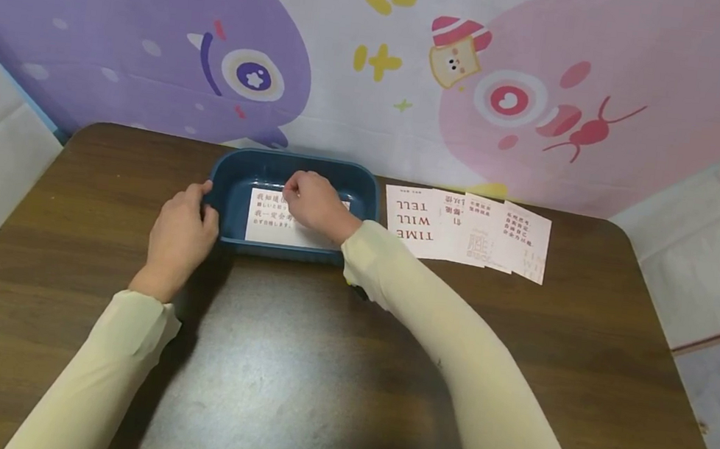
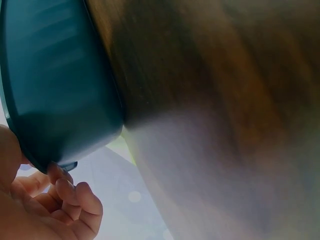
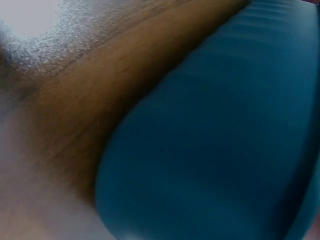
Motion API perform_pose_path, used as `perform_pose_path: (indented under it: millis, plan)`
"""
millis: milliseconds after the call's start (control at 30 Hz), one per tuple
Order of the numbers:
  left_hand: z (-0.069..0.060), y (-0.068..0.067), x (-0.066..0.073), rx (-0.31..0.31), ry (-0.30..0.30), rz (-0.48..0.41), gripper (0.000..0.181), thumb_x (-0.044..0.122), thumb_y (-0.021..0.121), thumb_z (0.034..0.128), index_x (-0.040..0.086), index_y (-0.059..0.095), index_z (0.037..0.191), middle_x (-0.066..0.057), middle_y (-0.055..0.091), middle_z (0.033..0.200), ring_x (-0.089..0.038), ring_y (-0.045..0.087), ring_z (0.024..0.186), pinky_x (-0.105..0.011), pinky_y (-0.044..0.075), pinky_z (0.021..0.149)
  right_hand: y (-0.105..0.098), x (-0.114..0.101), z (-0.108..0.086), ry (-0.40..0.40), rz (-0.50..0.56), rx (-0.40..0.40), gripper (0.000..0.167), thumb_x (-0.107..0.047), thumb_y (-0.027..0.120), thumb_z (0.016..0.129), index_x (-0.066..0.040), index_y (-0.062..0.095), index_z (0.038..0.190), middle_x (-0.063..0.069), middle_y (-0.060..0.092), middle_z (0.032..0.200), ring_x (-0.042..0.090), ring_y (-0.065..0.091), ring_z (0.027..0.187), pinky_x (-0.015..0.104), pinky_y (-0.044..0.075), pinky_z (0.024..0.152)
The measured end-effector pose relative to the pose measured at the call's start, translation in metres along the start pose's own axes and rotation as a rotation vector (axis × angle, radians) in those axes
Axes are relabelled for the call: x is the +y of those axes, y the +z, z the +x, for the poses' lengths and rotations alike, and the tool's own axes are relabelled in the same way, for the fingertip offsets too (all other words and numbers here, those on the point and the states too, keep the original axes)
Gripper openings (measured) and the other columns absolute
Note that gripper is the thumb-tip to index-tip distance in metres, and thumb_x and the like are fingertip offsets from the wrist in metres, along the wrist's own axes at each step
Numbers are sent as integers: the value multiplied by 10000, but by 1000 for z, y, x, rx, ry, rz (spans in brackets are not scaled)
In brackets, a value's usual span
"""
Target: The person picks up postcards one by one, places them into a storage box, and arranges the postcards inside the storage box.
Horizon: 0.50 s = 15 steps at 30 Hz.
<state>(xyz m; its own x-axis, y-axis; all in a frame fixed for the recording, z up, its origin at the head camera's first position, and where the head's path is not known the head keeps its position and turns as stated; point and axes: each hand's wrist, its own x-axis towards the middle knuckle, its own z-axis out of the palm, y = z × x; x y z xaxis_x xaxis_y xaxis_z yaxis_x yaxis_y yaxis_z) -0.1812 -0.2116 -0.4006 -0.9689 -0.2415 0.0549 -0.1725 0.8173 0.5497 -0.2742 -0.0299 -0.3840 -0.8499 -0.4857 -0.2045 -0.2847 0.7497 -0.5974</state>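
Observation:
A dark blue plastic basin [image 1: 283, 251] stands near the table's back edge, with a white printed card [image 1: 269, 232] lying in it. My left hand [image 1: 180, 237] grips the basin's left rim; in the left wrist view the fingers of that hand [image 2: 55, 205] curl at the end of the basin [image 2: 55, 75]. Over the card inside the basin is my right hand [image 1: 318, 205], fingers curled down; whether its fingertips pinch anything is hidden. The right wrist view is filled mostly by the basin's outer wall [image 3: 210, 130], the hand barely in sight.
Several printed cards [image 1: 406, 222] lie overlapping in a row right of the basin on the brown wooden table [image 1: 343, 371]. Behind the table hangs a cloth [image 1: 360, 106] with cartoon figures. A small dark object [image 1: 359, 292] shows by the right cuff.

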Motion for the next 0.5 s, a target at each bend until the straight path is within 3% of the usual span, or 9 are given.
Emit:
perform_pose_path:
  millis: [500]
  plan:
    - [-1,1,0,25,6,2,437,148,376,936,-13,452,1336,-271,530,1272,-435,500,1140,-570,412,934,1,6,4,13,1,-30,274,-163,471,959,-67,586,1188,53,563,1186,149,497,1019,300,436,967]
